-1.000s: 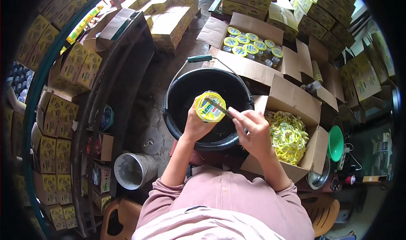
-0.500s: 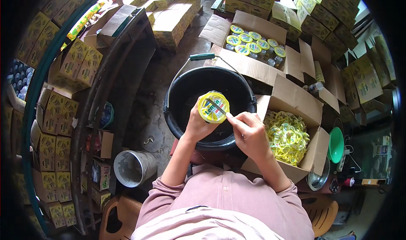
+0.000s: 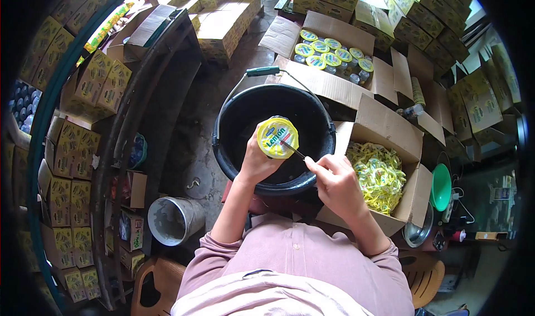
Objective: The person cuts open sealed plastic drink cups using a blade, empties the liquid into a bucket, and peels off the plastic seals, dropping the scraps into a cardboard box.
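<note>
My left hand (image 3: 257, 161) is wrapped round a plastic drink cup (image 3: 277, 133) with a yellow-rimmed printed lid marked "Lemon". The lid faces up toward me. Pinched in my right hand (image 3: 337, 183) is a thin knife (image 3: 297, 153). Its tip meets the lid right of the middle; whether it has pierced the film I cannot tell. Both hands are above a black bucket (image 3: 230, 119) with a wire handle and green grip, and the inside of the bucket is dark.
An open carton (image 3: 312, 82) of lidded cups stands beyond the bucket. Nearer on the right, another carton (image 3: 415, 182) holds a heap of yellow lid strips (image 3: 376, 177). A grey pail (image 3: 195, 216) is at left, beside a shelf of stacked boxes (image 3: 72, 193).
The knife lay flat across the lid before; now its tip points at the lid and my right hand sits lower and further right. The cup has shifted slightly left.
</note>
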Demonstrator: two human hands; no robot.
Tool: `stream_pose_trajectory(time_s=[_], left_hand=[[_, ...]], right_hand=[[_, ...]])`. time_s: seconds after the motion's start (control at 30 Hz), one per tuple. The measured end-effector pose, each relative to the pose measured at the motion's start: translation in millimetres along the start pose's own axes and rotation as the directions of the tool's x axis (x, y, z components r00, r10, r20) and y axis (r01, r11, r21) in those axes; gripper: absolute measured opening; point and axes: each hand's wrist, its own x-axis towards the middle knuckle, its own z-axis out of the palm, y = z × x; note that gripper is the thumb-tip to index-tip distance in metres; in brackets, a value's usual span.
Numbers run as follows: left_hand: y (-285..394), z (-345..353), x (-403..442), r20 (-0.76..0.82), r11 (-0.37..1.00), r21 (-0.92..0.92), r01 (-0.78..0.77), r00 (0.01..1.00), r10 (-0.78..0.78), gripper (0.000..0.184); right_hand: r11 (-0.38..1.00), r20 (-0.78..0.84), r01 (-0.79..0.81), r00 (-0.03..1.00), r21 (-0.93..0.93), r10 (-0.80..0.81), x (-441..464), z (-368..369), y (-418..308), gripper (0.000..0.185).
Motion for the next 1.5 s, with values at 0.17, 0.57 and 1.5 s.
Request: stream_pose_trajectory(time_s=[0.17, 0.57, 1.5], left_hand=[[-0.1, 1.6, -0.5, 0.021, 1.000, -0.024, -0.013, 1.000, 0.013, 0.051], [3.9, -3.7, -6.7, 0.362, 0.851, -0.482, 0.206, 0.932, -0.021, 0.054], [3.1, -6.4, -3.4, 0.420, 0.939, -0.319, 0.128, 0.907, 0.019, 0.050]], right_hand=[[1.000, 0.011, -0.019, 1.000, 0.023, 0.019, -10.0, -14.4, -0.3, 0.035], [0.971, -0.119, 0.205, 0.974, 0.120, -0.191, 25.5, -37.5, 56.1, 0.034], [0.920, 0.151, 0.377, 0.909, 0.105, -0.389, 45.8, -29.2, 47.8, 0.042]])
